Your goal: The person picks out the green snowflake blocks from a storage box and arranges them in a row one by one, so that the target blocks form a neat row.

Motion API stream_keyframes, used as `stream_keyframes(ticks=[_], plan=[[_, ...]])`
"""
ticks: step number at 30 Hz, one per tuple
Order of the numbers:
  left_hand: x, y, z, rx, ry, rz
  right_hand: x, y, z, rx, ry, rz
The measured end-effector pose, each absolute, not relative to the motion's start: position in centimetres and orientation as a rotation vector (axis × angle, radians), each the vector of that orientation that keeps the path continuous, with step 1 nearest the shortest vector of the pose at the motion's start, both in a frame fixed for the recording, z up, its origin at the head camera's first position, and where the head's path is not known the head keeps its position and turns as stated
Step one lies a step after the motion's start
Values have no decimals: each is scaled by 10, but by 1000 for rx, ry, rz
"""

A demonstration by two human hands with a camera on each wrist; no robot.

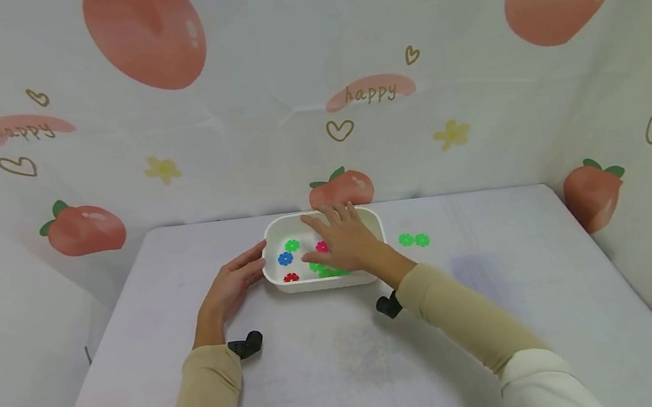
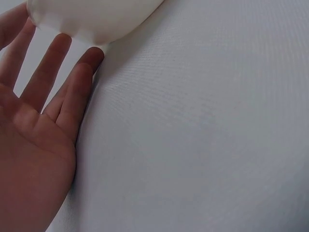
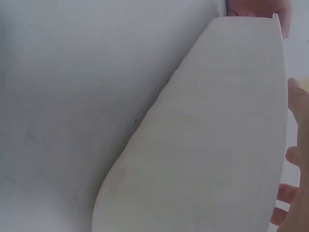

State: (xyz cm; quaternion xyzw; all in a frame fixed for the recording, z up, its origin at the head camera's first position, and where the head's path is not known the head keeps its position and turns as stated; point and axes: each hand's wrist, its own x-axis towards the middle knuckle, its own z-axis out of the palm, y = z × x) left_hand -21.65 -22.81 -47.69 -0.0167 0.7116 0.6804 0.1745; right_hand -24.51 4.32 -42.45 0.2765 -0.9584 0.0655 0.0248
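A white plastic basin (image 1: 326, 284) stands near the far edge of the table, holding several small flower-shaped notched discs: a blue disc (image 1: 285, 258), a green disc (image 1: 292, 245), a red disc (image 1: 291, 278), a pink disc (image 1: 322, 247) and more green ones. My left hand (image 1: 227, 290) touches the basin's left end with extended fingers; in the left wrist view the fingertips (image 2: 61, 41) meet its wall. Over the inside of the basin reaches my right hand (image 1: 347, 239), fingers spread. The right wrist view shows mostly the basin's outer wall (image 3: 207, 121), which partly hides that hand.
Two green discs (image 1: 414, 240) lie side by side on the table, right of the basin. Black wrist devices (image 1: 247, 345) sit at both wrists. Behind the white table (image 1: 329, 388) hangs a curtain (image 1: 256, 86) printed with fruit, hearts and flowers.
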Motion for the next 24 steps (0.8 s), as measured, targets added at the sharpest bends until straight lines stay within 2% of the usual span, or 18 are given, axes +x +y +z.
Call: stream_keyframes(ticks=[6, 16, 24], plan=[[-219, -232, -483, -31, 2049, 1907, -246, 31, -427, 904, -3012, 244], [-210, -227, -461, -35, 1984, 1925, -256, 15, -427, 982, -3112, 398], [-210, -226, -462, -35, 1978, 1918, -264, 5, -437, 991, -3207, 576]])
